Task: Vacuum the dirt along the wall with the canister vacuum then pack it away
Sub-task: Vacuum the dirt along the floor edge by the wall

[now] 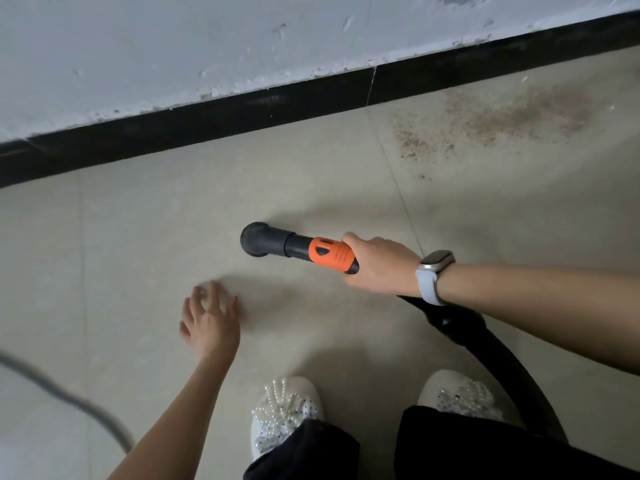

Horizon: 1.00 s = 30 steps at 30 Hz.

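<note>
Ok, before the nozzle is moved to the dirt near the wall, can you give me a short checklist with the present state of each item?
1. Right hand grips the hose handle: ok.
2. Nozzle over the dirt patch: not ok, the patch lies to its right, by the baseboard.
3. Floor between nozzle and patch free: ok.
4. Left hand away from the nozzle: ok, open, holds nothing.
5. Hose free of the shoes: cannot tell.
6. Vacuum running: cannot tell.
</note>
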### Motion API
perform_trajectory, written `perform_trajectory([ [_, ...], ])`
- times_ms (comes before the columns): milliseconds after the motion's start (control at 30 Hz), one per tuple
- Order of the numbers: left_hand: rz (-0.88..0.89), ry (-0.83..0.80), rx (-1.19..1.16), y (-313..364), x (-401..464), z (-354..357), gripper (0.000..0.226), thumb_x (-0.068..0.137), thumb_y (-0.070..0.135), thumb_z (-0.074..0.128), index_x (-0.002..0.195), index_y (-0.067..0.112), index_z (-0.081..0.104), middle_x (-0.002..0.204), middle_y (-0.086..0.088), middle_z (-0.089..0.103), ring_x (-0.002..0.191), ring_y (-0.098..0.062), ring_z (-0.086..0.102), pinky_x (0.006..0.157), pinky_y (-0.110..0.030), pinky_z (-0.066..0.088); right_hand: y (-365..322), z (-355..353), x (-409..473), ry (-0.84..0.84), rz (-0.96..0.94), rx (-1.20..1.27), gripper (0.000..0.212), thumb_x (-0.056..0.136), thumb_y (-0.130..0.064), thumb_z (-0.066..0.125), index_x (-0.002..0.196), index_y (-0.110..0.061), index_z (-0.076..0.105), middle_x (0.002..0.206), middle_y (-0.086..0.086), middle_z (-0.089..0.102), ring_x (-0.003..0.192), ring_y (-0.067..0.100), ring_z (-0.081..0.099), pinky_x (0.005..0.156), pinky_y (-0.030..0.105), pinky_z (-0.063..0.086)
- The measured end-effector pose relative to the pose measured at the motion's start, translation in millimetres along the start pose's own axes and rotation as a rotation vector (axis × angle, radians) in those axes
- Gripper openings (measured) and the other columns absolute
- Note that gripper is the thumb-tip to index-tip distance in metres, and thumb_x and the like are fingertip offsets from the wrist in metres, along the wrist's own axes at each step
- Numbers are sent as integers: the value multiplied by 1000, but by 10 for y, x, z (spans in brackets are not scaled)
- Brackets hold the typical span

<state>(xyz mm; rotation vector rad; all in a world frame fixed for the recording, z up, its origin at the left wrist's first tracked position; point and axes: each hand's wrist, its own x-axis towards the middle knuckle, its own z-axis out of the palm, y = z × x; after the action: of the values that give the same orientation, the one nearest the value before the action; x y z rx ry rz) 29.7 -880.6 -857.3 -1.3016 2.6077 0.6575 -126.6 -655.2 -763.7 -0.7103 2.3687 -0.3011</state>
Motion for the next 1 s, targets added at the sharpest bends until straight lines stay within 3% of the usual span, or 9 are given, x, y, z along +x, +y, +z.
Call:
perform_trajectory([
  [100,-64,-54,84,-183,-40,17,57,92,42,51,142,26,30,156,-7,13,143,-25,6,111,-50,11,27,168,-168,-100,-131,-103,24,81,-26,53,94,-23,32,59,-7,39,48,12,38,44,29,23],
  [233,-57,-56,112,-226,-48,18,56,88,43,55,137,27,35,153,-8,18,140,-28,10,109,-53,16,189,249,-353,-199,-228,-154,24,82,-29,54,99,-27,37,65,-7,44,56,19,44,47,30,26],
  [300,-24,-80,129,-144,-47,41,58,88,43,56,140,27,34,155,-7,16,142,-26,8,111,-52,13,343,177,-407,-169,-168,-141,25,81,-31,56,97,-30,37,63,-8,42,59,20,44,48,30,26],
  [467,258,-187,214,298,-137,186,61,90,45,54,144,27,32,157,-4,10,144,-23,1,114,-52,7,810,20,-666,-78,90,-32,24,79,-30,55,91,-31,34,62,-6,47,55,16,46,46,28,28],
  [600,448,-291,296,674,-207,306,64,92,48,49,147,30,23,159,-2,1,145,-24,-7,114,-53,1,1146,84,-1098,-162,117,-26,27,81,-28,58,94,-33,35,70,-5,53,62,20,51,54,29,37],
  [767,621,-353,374,1069,-292,431,65,92,49,48,148,29,21,159,-3,0,145,-25,-7,115,-52,4,1468,190,-1634,-207,198,-8,28,81,-30,59,104,-29,44,78,-8,54,67,16,52,58,26,36],
  [900,730,-393,446,1323,-347,537,67,92,51,47,148,28,19,159,-4,0,145,-26,-7,115,-51,7,1631,262,-1791,-146,271,11,31,82,-31,59,110,-27,46,79,-6,54,66,17,52,58,26,35],
  [1000,807,-411,478,1497,-366,592,69,92,50,47,149,27,16,159,-5,-1,145,-27,-7,115,-50,6,1874,206,-1814,-31,379,18,34,83,-32,59,114,-25,46,90,1,64,78,24,60,63,30,42],
])
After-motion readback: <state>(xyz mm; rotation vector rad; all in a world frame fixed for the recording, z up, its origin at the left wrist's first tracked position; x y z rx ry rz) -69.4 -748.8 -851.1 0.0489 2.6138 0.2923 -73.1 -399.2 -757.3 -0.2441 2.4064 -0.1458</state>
